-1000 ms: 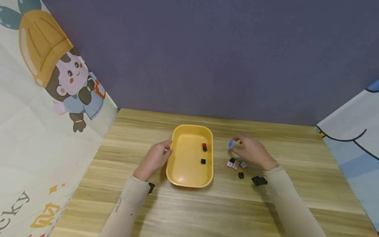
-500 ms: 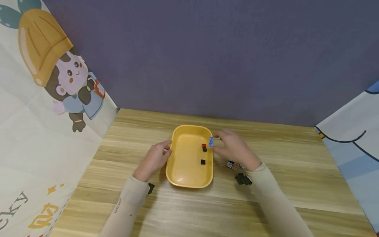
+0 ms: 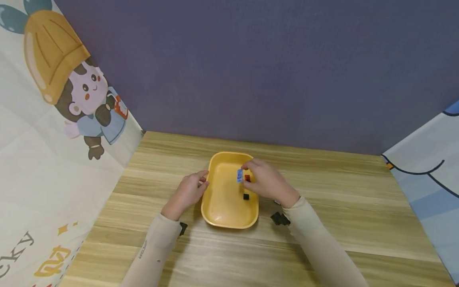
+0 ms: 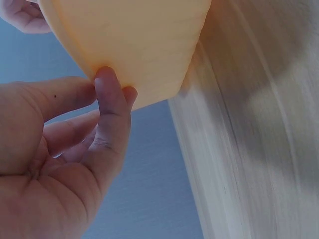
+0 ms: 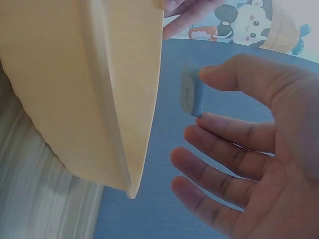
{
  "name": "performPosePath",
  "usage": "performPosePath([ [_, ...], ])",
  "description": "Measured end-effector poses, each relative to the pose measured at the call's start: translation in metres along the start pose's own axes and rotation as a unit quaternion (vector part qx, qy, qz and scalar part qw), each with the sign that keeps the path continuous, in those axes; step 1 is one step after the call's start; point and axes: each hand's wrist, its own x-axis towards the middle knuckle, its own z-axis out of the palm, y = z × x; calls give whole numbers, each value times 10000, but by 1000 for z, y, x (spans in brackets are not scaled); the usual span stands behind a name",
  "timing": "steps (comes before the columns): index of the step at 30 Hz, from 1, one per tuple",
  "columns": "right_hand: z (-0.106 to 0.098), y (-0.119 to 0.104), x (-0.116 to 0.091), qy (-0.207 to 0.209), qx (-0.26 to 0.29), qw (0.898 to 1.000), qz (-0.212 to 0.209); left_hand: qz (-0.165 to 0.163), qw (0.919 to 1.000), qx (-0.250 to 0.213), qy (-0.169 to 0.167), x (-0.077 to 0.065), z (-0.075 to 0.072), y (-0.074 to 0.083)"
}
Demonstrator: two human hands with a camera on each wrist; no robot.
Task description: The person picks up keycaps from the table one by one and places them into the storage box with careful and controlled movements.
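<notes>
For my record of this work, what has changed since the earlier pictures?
The right hand, still pinching the small blue rectangular block, moved left from beside the yellow rounded-rectangular plastic tray to above it. The left hand and tray stayed in place.

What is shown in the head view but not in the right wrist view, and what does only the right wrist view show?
Only the head view: the inside floor of the yellow tray, with a black piece and a red piece, plus pale sleeves.

Only the right wrist view: the palm side of the right-hand grip.

Both: that grip pinching a small blue piece, some of the left-hand grip, the tray, the wooden tabletop and the cartoon figure.
</notes>
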Motion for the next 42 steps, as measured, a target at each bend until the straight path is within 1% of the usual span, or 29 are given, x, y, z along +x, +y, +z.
performPosePath([
  [5, 1, -1, -1, -26, 39, 10000, -73, -50, 10000, 41, 0, 0, 1, 0],
  [9, -2, 3, -4, -15, 247, 9997, -18, -65, 10000, 18, -18, 0, 1, 0],
  [11, -5, 5, -6, 38, 321, 9995, 19, -66, 10000, -7, -16, 0, 1, 0],
  [16, -16, 13, -16, 246, 315, 9992, 70, -37, 10000, -53, -4, 1, 0, -1],
  [19, -23, 18, -25, 312, 296, 9989, 177, -27, 10000, -53, -1, 0, 0, 0],
  [23, -30, 27, -38, 366, 132, 9986, 350, -72, 10000, -31, -9, 0, 0, 0],
  [29, -37, 39, -61, 425, -104, 9972, 614, -60, 10000, -28, -22, -1, 0, 1],
  [34, -37, 50, -81, 494, -337, 9964, 608, -56, 10000, -29, -23, -1, 0, 2],
  [39, -32, 62, -100, 435, -560, 9955, 622, -69, 10000, -21, -10, -1, 0, 1],
  [42, -27, 70, -111, 352, -617, 9944, 779, -37, 10000, -12, 10, -1, 0, 0],
])
